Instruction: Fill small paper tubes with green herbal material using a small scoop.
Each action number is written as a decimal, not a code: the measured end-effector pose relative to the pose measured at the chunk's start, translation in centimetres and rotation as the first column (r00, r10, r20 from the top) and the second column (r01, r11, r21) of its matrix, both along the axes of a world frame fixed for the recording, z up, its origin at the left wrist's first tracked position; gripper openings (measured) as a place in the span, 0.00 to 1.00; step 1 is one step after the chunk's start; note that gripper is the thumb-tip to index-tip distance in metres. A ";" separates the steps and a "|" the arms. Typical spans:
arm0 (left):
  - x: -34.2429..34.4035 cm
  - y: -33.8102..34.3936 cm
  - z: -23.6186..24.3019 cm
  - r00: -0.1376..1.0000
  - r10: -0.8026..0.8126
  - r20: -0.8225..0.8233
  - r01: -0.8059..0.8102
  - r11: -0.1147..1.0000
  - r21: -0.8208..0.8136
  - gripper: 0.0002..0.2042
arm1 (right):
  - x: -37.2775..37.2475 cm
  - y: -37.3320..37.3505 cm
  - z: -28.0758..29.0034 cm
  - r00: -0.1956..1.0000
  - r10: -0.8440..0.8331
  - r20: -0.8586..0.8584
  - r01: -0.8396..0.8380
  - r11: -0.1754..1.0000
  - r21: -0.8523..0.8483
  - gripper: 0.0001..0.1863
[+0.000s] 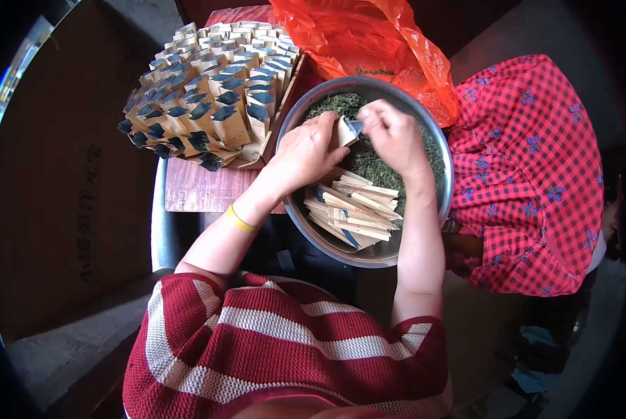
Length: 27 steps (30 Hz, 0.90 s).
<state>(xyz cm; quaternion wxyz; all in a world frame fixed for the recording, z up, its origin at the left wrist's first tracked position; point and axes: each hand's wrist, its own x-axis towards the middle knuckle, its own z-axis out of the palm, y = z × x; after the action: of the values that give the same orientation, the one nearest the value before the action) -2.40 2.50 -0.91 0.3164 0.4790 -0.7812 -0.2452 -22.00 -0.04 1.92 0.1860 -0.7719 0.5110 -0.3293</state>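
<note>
A wide steel bowl (446,181) holds dark green dried leaves (369,157) and a pile of flat tan paper packets (351,213). Over its upper part, my left hand (309,148) grips a small tan-and-blue paper packet (348,135), tilted toward the right. My right hand (395,138) is closed beside that packet, with thumb and fingers drawn together at its blue end; whether they pinch the packet or some leaves is too small to make out.
A wooden board (208,192) carries rows of upright filled packets (201,98) at the upper left. An open red plastic bag (362,35) lies behind the bowl. Red checked cloth (522,167) sits at the right. A large cardboard panel (55,181) stands at the left.
</note>
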 end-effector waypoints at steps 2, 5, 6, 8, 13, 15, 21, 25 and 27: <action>0.2 -0.1 -0.3 1.000 -0.005 0.005 0.005 1.000 -0.004 0.27 | 1.1 0.6 0.8 0.996 0.039 -0.080 -0.040 0.999 -0.003 0.12; 0.0 0.0 0.2 1.000 -0.011 0.016 0.010 1.000 0.015 0.27 | 0.4 0.4 0.9 1.000 0.005 -0.018 -0.009 0.981 -0.192 0.11; 0.0 0.0 0.1 1.000 -0.011 0.016 0.011 1.000 0.013 0.27 | -0.3 0.2 1.0 0.999 -0.033 0.023 0.037 0.977 -0.212 0.11; -0.1 0.0 0.0 1.000 -0.007 -0.004 0.007 1.000 -0.014 0.27 | -1.5 -0.1 1.4 0.984 -0.175 0.013 0.174 0.965 -0.196 0.13; 0.4 -0.3 0.3 0.984 -0.038 -0.172 0.053 0.995 0.085 0.29 | -3.2 -0.5 1.6 0.925 -0.356 -0.132 0.341 0.932 -0.122 0.12; 0.7 -0.5 0.2 0.865 -0.039 -0.500 0.180 0.955 0.235 0.26 | -3.4 -0.4 1.6 0.932 -0.314 -0.178 0.307 0.949 -0.065 0.12; 1.2 -1.1 -0.1 0.621 0.053 -0.782 0.412 0.827 0.383 0.23 | -1.3 0.5 2.2 0.997 0.049 -0.066 -0.060 0.984 -0.170 0.17; 2.1 -1.7 -0.2 0.584 0.000 -0.812 0.501 0.786 0.361 0.25 | 1.7 2.0 2.1 0.971 0.225 -0.086 -0.231 0.970 -0.073 0.17; 2.1 -0.9 1.1 0.577 0.033 -0.816 0.509 0.767 0.391 0.25 | 1.7 1.6 1.6 0.966 0.243 -0.087 -0.251 0.964 -0.089 0.16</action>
<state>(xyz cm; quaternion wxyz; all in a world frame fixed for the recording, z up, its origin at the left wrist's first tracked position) -0.32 1.65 0.14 0.4211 0.2778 -0.5042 -0.7009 -20.33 1.56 3.49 0.1676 -0.8497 0.4003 -0.2994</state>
